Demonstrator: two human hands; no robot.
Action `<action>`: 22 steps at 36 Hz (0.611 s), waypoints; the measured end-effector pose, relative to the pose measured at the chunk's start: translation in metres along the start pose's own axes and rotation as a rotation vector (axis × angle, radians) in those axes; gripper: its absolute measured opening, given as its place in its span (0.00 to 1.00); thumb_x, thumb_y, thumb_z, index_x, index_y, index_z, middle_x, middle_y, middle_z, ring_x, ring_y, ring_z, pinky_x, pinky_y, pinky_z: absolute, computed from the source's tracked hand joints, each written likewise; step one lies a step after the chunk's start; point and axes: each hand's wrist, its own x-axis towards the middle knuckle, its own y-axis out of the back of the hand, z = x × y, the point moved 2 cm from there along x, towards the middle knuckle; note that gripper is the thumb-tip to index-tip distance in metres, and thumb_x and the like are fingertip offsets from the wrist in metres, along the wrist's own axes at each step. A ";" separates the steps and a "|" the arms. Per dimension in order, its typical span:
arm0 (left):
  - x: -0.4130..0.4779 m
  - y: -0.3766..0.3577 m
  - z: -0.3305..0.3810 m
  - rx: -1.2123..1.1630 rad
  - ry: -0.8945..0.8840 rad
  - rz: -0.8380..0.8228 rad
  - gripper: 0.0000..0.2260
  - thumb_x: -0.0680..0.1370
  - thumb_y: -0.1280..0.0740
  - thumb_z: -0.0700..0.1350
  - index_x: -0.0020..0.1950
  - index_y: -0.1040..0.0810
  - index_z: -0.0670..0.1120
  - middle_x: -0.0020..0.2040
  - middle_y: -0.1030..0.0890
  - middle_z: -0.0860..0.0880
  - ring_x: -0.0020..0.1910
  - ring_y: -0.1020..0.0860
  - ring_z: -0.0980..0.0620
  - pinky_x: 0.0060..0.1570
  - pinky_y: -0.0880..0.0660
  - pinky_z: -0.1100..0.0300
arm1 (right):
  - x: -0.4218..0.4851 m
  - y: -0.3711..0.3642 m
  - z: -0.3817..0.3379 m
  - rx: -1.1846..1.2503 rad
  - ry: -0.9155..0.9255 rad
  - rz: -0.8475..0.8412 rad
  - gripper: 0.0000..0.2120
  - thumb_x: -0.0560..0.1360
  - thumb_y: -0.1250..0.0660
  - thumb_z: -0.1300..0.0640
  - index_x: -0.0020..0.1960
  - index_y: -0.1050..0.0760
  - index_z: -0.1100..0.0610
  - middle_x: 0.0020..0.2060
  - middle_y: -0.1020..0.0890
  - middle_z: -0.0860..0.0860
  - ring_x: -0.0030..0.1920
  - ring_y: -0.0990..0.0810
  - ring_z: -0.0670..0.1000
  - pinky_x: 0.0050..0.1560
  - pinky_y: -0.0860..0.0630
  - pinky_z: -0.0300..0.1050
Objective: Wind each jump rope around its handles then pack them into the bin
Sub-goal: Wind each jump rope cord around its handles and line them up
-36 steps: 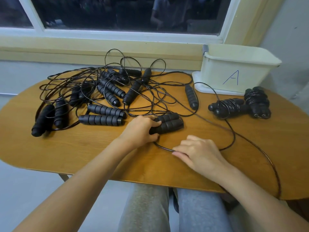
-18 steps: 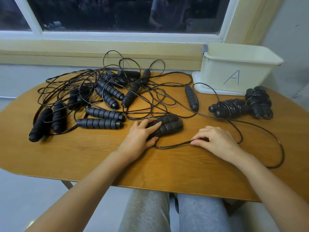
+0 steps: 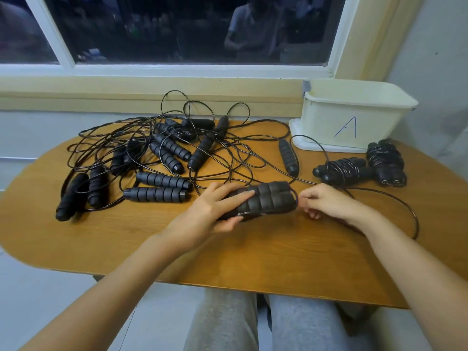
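A: What is laid out on the table (image 3: 101,244)?

B: Its far left is covered by a tangle of unwound ropes (image 3: 131,148). The bin (image 3: 354,115), marked A, is set at the far right, handy for packing. Two wound bundles (image 3: 347,171) are parked just in front of it, not yet packed.

A: And the rope being worked on?

B: Its paired handles (image 3: 268,198) are gripped side by side in the left hand (image 3: 207,216), so that one core is offered for winding. The cord (image 3: 416,224) appears to be pinched by the right hand (image 3: 329,203) at the handles' right end. The slack is left looping to the right, presumably to feed the wraps.
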 end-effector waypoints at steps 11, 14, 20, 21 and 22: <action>-0.001 -0.002 0.034 0.649 -0.139 -0.098 0.30 0.75 0.30 0.50 0.71 0.30 0.35 0.60 0.21 0.37 0.50 0.22 0.42 0.46 0.21 0.49 | 0.018 0.031 -0.097 0.145 0.013 0.045 0.10 0.78 0.31 0.52 0.44 0.17 0.58 0.25 0.23 0.44 0.24 0.31 0.42 0.27 0.33 0.32; 0.003 0.000 0.025 0.711 0.016 -0.137 0.35 0.70 0.23 0.51 0.68 0.28 0.31 0.57 0.19 0.36 0.47 0.20 0.41 0.42 0.21 0.49 | 0.001 0.019 -0.122 0.134 0.071 0.101 0.11 0.78 0.31 0.51 0.44 0.16 0.57 0.24 0.22 0.43 0.24 0.30 0.40 0.32 0.31 0.33; 0.019 -0.003 0.014 0.703 0.247 -0.185 0.36 0.67 0.20 0.49 0.65 0.26 0.29 0.51 0.18 0.35 0.45 0.19 0.38 0.34 0.21 0.48 | -0.024 -0.025 -0.140 -0.148 0.171 0.294 0.12 0.80 0.35 0.48 0.43 0.17 0.50 0.33 0.20 0.43 0.37 0.22 0.41 0.37 0.31 0.34; 0.022 -0.004 0.012 0.697 0.277 -0.185 0.35 0.66 0.20 0.50 0.64 0.26 0.29 0.49 0.17 0.35 0.44 0.19 0.38 0.34 0.21 0.49 | -0.027 -0.031 -0.138 -0.160 0.182 0.326 0.13 0.81 0.36 0.49 0.42 0.18 0.50 0.31 0.21 0.42 0.33 0.24 0.41 0.35 0.33 0.34; 0.026 -0.004 0.010 0.689 0.304 -0.181 0.35 0.68 0.21 0.50 0.65 0.27 0.29 0.48 0.17 0.36 0.45 0.19 0.39 0.34 0.21 0.49 | -0.029 -0.038 -0.134 -0.153 0.191 0.355 0.14 0.81 0.36 0.49 0.39 0.19 0.49 0.28 0.23 0.42 0.31 0.25 0.41 0.34 0.35 0.34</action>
